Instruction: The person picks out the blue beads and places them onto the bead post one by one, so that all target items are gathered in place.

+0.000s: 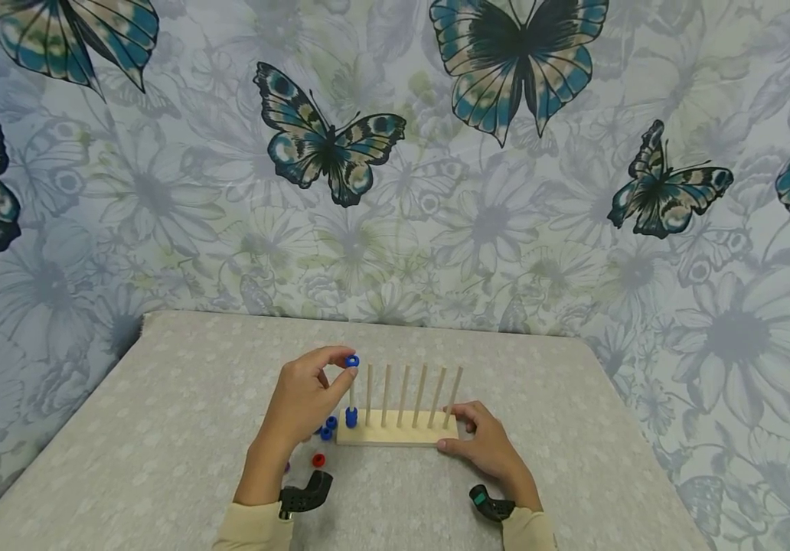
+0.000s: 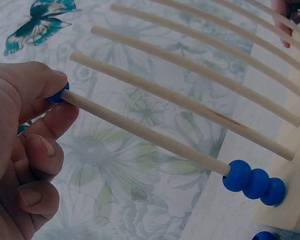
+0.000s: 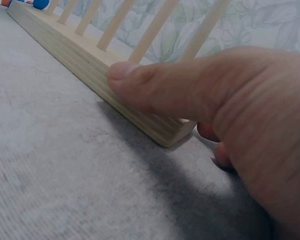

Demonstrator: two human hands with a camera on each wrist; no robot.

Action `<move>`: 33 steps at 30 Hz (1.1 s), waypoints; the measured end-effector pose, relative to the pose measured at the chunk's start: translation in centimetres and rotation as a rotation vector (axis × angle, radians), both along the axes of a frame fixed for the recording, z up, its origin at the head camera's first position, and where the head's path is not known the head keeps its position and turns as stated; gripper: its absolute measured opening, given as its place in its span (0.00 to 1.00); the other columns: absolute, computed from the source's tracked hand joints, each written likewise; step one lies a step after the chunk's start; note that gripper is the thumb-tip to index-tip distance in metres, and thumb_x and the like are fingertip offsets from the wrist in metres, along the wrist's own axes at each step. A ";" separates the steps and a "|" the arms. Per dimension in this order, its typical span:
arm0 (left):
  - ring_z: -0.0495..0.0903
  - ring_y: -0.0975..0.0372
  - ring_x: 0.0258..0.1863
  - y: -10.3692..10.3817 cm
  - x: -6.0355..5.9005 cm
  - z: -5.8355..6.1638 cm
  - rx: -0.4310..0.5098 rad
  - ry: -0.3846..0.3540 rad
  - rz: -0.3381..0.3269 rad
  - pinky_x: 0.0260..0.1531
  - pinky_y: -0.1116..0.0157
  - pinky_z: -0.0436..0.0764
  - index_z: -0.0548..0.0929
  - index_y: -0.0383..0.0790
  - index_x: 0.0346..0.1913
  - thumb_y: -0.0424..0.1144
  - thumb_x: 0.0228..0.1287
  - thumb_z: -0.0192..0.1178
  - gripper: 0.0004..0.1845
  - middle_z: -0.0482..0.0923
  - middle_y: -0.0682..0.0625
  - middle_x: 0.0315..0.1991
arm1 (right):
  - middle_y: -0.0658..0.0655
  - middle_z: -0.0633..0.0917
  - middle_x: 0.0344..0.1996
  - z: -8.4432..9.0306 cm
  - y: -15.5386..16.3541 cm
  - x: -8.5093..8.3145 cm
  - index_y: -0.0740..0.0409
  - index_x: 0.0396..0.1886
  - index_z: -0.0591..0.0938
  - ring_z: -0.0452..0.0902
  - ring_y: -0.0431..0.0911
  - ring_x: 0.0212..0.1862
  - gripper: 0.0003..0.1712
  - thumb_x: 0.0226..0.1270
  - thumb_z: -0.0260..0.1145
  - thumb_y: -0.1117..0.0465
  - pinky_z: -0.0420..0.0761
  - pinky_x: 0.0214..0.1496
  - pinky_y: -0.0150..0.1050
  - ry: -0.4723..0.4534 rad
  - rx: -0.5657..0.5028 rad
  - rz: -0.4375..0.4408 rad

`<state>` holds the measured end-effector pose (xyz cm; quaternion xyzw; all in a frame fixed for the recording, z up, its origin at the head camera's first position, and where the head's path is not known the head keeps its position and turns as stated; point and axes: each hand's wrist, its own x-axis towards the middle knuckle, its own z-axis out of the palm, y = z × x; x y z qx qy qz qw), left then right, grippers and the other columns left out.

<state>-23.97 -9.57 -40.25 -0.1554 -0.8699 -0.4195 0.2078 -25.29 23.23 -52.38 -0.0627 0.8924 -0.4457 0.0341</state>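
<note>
My left hand (image 1: 305,398) pinches a blue bead (image 1: 351,360) at the tip of the leftmost peg (image 2: 145,132); my right hand (image 1: 488,444) grips the wooden base's (image 1: 395,436) end; I should keep the hole square to the peg, base steady, then let it slide.

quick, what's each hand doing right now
Left hand: pinches a blue bead at the top of the end peg.
Right hand: holds the wooden base.
</note>
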 end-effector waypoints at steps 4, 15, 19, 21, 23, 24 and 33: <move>0.69 0.67 0.15 0.0 0.1 0.0 -0.006 -0.013 0.001 0.15 0.68 0.71 0.85 0.55 0.53 0.44 0.66 0.67 0.13 0.85 0.60 0.42 | 0.46 0.78 0.44 -0.1 0.1 0.0 0.39 0.56 0.83 0.66 0.44 0.43 0.34 0.47 0.82 0.44 0.68 0.45 0.37 -0.003 -0.002 -0.002; 0.69 0.67 0.15 -0.2 0.0 -0.2 -0.018 -0.011 -0.001 0.15 0.68 0.71 0.85 0.57 0.52 0.46 0.67 0.67 0.12 0.85 0.61 0.42 | 0.47 0.78 0.44 0.0 0.1 -0.1 0.36 0.55 0.82 0.66 0.44 0.43 0.32 0.47 0.82 0.43 0.68 0.45 0.37 -0.007 0.001 0.006; 0.69 0.68 0.15 -0.3 0.0 -0.3 -0.010 -0.005 -0.004 0.14 0.68 0.71 0.85 0.57 0.52 0.48 0.66 0.67 0.13 0.85 0.61 0.44 | 0.47 0.78 0.45 0.1 0.0 0.0 0.37 0.55 0.82 0.66 0.44 0.43 0.33 0.47 0.82 0.43 0.68 0.46 0.37 -0.009 0.002 0.004; 0.69 0.68 0.15 -0.3 0.0 -0.3 -0.012 0.003 0.000 0.14 0.68 0.71 0.85 0.57 0.52 0.48 0.66 0.67 0.13 0.85 0.60 0.45 | 0.47 0.78 0.45 0.1 0.0 0.0 0.37 0.55 0.83 0.66 0.44 0.43 0.32 0.47 0.82 0.43 0.68 0.45 0.37 -0.008 0.002 0.003; 0.69 0.68 0.16 -0.4 0.0 -0.2 -0.019 0.019 0.008 0.16 0.69 0.72 0.85 0.55 0.52 0.48 0.66 0.67 0.13 0.84 0.59 0.45 | 0.47 0.79 0.45 0.2 -0.1 0.0 0.37 0.55 0.83 0.66 0.44 0.43 0.32 0.47 0.82 0.44 0.68 0.45 0.37 -0.005 0.000 0.002; 0.69 0.68 0.16 -0.5 -0.1 -0.2 -0.023 0.028 0.012 0.17 0.69 0.73 0.85 0.54 0.52 0.48 0.66 0.67 0.13 0.85 0.58 0.45 | 0.47 0.79 0.45 0.2 -0.1 0.0 0.37 0.55 0.83 0.66 0.44 0.43 0.32 0.48 0.82 0.44 0.68 0.45 0.37 -0.003 0.001 0.000; 0.70 0.67 0.16 -1.0 0.1 -0.1 0.010 0.002 0.036 0.16 0.68 0.73 0.85 0.55 0.52 0.49 0.68 0.65 0.12 0.85 0.55 0.46 | 0.45 0.79 0.46 -0.1 0.0 -0.1 0.36 0.55 0.82 0.67 0.43 0.43 0.33 0.47 0.82 0.42 0.68 0.45 0.36 0.004 0.012 -0.007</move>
